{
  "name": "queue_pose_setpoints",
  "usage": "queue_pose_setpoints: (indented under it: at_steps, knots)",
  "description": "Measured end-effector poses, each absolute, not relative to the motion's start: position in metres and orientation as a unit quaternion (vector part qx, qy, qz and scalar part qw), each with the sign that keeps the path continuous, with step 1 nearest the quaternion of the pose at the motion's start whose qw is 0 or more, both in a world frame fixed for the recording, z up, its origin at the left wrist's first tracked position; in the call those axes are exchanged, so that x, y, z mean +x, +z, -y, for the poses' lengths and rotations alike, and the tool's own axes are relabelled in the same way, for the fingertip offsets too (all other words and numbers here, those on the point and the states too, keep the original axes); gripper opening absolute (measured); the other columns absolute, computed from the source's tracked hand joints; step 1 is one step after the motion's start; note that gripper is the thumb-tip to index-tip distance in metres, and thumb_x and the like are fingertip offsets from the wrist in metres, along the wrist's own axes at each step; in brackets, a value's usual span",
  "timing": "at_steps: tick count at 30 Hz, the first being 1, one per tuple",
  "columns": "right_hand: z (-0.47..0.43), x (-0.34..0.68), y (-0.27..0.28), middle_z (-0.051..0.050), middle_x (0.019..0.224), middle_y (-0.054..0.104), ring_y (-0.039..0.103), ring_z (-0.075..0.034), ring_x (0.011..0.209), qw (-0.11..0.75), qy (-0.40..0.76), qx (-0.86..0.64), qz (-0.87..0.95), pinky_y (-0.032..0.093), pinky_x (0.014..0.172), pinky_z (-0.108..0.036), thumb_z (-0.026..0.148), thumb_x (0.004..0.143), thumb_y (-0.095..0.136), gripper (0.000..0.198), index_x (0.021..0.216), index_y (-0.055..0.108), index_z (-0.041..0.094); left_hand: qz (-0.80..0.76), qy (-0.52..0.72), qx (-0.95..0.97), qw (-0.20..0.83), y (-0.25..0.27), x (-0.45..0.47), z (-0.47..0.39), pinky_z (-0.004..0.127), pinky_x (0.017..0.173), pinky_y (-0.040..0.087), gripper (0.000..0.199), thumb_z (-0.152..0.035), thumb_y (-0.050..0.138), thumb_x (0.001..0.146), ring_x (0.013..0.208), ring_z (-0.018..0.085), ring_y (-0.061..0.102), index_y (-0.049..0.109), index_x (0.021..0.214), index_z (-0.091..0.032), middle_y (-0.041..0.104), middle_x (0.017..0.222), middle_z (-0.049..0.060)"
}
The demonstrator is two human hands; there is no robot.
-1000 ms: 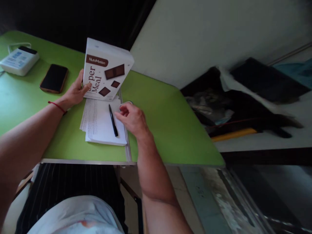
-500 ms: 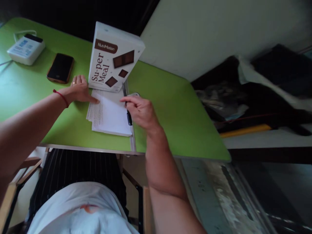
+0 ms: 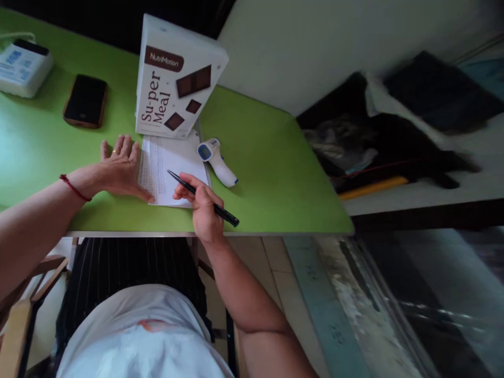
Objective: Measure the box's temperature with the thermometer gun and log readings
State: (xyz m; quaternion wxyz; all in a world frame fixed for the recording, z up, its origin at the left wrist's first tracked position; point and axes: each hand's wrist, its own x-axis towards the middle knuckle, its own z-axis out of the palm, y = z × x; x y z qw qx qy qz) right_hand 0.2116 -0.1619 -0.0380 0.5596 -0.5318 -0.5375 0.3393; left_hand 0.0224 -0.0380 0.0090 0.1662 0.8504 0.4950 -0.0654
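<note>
Right hand now grips the black pen, fingers pinched round the barrel, tip raised over the near part of the paper stack. A second ago that pen lay flat on the sheets and the right hand was only reaching beside it, so the pick-up is done and the pen is set in a writing pose. Whether the tip touches the paper, can't tell.

Left hand has come off the box and lies flat, fingers spread, holding nothing; its thumb side presses the left edge of the paper stack. Looks like it's pinning the sheets. Red cord on that wrist.

With the right hand drawn back, an infrared thermometer shows just right of the sheets, lying on the green table; before, the hand covered most of it.

Containers: the NutriMotion Su-per Meal box stands upright at the far edge of the papers, closed, contents not visible. It's free-standing now.

Further left: a dark phone face up, then a white device at the table's far corner.
</note>
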Motion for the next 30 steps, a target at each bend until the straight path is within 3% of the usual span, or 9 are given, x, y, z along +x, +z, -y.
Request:
queue_pose_setpoints:
  at_steps: [4, 7, 11, 16, 22, 27, 30]
  knots:
    - [0.16, 0.207, -0.045, 0.002, 0.076, 0.069, 0.064, -0.015, 0.065, 0.566, 0.328, -0.562, 0.506, 0.058, 0.066, -0.03, 0.052, 0.084, 0.074, 0.031, 0.098, 0.07, 0.024, -0.489, -0.055, 0.854, 0.17, 0.004, 0.021, 0.035, 0.073, 0.132, -0.003, 0.162, -0.087, 0.083, 0.059, 0.17, 0.054, -0.004, 0.01, 0.175, 0.0, -0.003, 0.181, 0.035]
    - [0.158, 0.204, -0.045, 0.005, 0.066, 0.063, 0.056, -0.012, 0.056, 0.565, 0.321, -0.575, 0.498, 0.05, 0.058, -0.027, 0.047, 0.083, 0.072, 0.024, 0.085, 0.065, 0.024, -0.487, -0.064, 0.852, 0.18, 0.005, 0.021, 0.035, 0.072, 0.132, -0.006, 0.161, -0.087, 0.082, 0.062, 0.169, 0.054, -0.006, 0.008, 0.175, 0.0, -0.005, 0.181, 0.035]
    - [0.158, 0.203, -0.037, 0.003, 0.069, 0.068, 0.06, -0.014, 0.062, 0.534, 0.317, -0.579, 0.528, 0.053, 0.062, -0.029, 0.046, 0.088, 0.062, 0.023, 0.087, 0.069, 0.025, -0.486, -0.085, 0.85, 0.184, 0.01, 0.024, 0.034, 0.072, 0.132, -0.008, 0.166, -0.088, 0.081, 0.061, 0.169, 0.053, -0.011, 0.001, 0.174, 0.004, -0.009, 0.181, 0.035]
    - [0.157, 0.203, -0.034, 0.003, 0.07, 0.068, 0.06, -0.015, 0.062, 0.513, 0.278, -0.615, 0.531, 0.053, 0.061, -0.03, 0.041, 0.08, 0.068, 0.016, 0.084, 0.068, 0.025, -0.482, -0.085, 0.851, 0.193, 0.01, 0.023, 0.031, 0.07, 0.132, -0.011, 0.162, -0.09, 0.075, 0.064, 0.168, 0.055, -0.013, 0.0, 0.174, 0.003, -0.011, 0.181, 0.034]
    - [0.156, 0.203, -0.037, 0.003, 0.066, 0.064, 0.057, -0.015, 0.062, 0.486, 0.247, -0.627, 0.557, 0.053, 0.062, -0.03, 0.039, 0.084, 0.066, 0.015, 0.077, 0.065, 0.026, -0.452, -0.034, 0.864, 0.217, -0.005, 0.018, 0.023, 0.075, 0.125, -0.017, 0.151, -0.099, 0.061, 0.065, 0.162, 0.064, -0.016, 0.0, 0.178, -0.02, -0.001, 0.185, 0.018]
    - [0.156, 0.204, -0.037, 0.003, 0.068, 0.065, 0.058, -0.015, 0.063, 0.48, 0.252, -0.611, 0.577, 0.053, 0.064, -0.031, 0.041, 0.087, 0.066, 0.018, 0.08, 0.066, 0.025, -0.464, -0.031, 0.861, 0.206, -0.01, 0.018, 0.024, 0.073, 0.127, -0.016, 0.155, -0.096, 0.066, 0.063, 0.164, 0.063, -0.013, 0.004, 0.177, -0.011, -0.003, 0.185, 0.024]
    - [0.156, 0.204, -0.038, 0.003, 0.069, 0.065, 0.058, -0.015, 0.064, 0.47, 0.257, -0.62, 0.574, 0.053, 0.065, -0.03, 0.041, 0.087, 0.067, 0.017, 0.08, 0.066, 0.025, -0.467, -0.031, 0.86, 0.203, -0.008, 0.019, 0.026, 0.074, 0.127, -0.015, 0.153, -0.096, 0.066, 0.065, 0.165, 0.062, -0.013, 0.004, 0.178, -0.012, 0.0, 0.185, 0.022]
